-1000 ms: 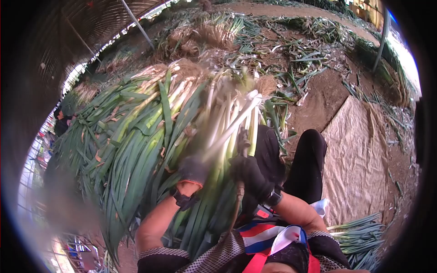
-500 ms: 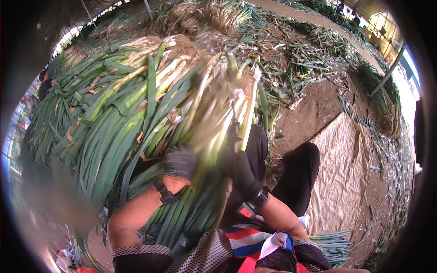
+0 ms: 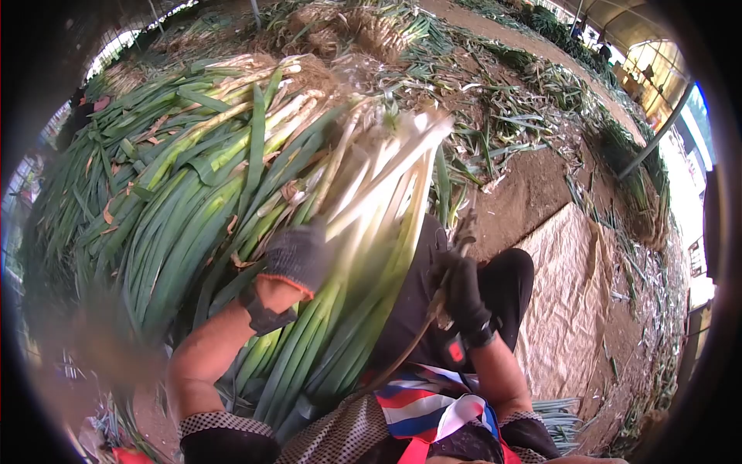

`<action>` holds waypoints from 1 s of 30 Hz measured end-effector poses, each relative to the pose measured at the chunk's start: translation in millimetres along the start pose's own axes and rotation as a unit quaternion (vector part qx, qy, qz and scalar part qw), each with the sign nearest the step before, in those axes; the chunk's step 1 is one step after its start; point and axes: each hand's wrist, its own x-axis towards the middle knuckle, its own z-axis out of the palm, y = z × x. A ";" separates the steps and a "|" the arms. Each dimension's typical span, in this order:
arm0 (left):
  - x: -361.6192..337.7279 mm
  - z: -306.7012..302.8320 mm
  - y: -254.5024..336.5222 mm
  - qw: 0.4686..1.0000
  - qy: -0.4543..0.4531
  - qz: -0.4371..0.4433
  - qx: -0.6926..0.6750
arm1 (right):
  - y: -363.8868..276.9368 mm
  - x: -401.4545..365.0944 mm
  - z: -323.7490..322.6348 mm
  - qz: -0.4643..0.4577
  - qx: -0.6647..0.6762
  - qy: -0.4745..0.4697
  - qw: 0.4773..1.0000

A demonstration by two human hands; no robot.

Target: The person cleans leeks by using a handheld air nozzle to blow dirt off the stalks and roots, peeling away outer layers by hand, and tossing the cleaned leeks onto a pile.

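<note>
My left hand (image 3: pixel 297 259), in a dark glove with an orange cuff, is closed around the stalks of large green onions (image 3: pixel 398 213) lying over my lap. Their white ends point up and away, and one pale stalk slants across the others. The fingertips are blurred. My gloved right hand (image 3: pixel 461 290) is closed on a slim tool that looks like an air gun (image 3: pixel 464 232), its narrow tip pointing up. From it a brown hose (image 3: pixel 406 352) curves back toward my waist. The right hand is beside the bundle, over my knee, apart from the stalks.
A large heap of green onions (image 3: pixel 178 178) spreads to the left. More bundles with roots (image 3: pixel 379 35) lie farther back. Loose leaf scraps (image 3: pixel 514 108) litter the brown soil. A tan sheet (image 3: pixel 568 286) lies to the right, near a slanted pole (image 3: pixel 653 147).
My right hand has moved right, away from the stalks, with the tool. My left hand has shifted slightly left and up. The white ends are now more spread, one slanting across.
</note>
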 end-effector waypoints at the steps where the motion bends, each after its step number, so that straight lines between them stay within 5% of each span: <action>1: 11.6 -9.7 7.7 0.997 -0.006 -0.040 -0.060 | 0.1 10.3 -12.2 -0.003 -0.018 0.018 1.000; 4: 59.8 2.6 -1.4 0.991 -0.053 -0.047 -0.118 | -3.5 48.6 -42.3 0.083 -0.203 0.097 0.971; 7: 83.3 33.5 -10.9 0.978 -0.127 -0.067 -0.150 | 17.9 85.4 -81.3 0.093 -0.271 0.049 0.957; 10: 90.3 59.2 -7.3 0.970 -0.162 -0.093 -0.152 | 16.8 103.6 -99.2 -0.067 -0.363 0.038 0.929; 11: 90.3 50.9 0.3 0.965 -0.177 -0.103 -0.162 | 10.9 108.3 -88.3 -0.205 -0.466 0.162 0.845; 13: 89.1 50.1 2.9 0.957 -0.185 -0.121 -0.188 | -2.1 130.2 -55.6 -0.434 -0.600 0.380 0.554; 14: 89.8 49.5 2.8 0.953 -0.187 -0.132 -0.200 | -6.6 141.4 -43.4 -0.395 -0.506 0.279 0.714; 16: 92.5 46.2 1.9 0.954 -0.194 -0.128 -0.188 | -17.2 161.0 -23.1 -0.320 -0.384 0.151 0.853; 22: 96.2 48.1 5.9 0.956 -0.171 -0.133 -0.196 | -23.1 200.9 -30.8 -0.250 -0.350 0.049 0.902; 25: 98.1 43.7 34.2 0.935 -0.203 -0.138 -0.256 | -15.8 194.8 -33.3 -0.101 -0.127 -0.024 0.986; 28: 89.5 63.4 46.5 0.965 -0.159 -0.092 -0.188 | -3.3 170.4 -45.5 -0.303 -0.246 -0.102 0.915; 30: 81.9 49.7 58.4 0.977 -0.158 -0.072 -0.125 | -2.6 143.1 -41.7 -0.258 -0.238 -0.089 0.932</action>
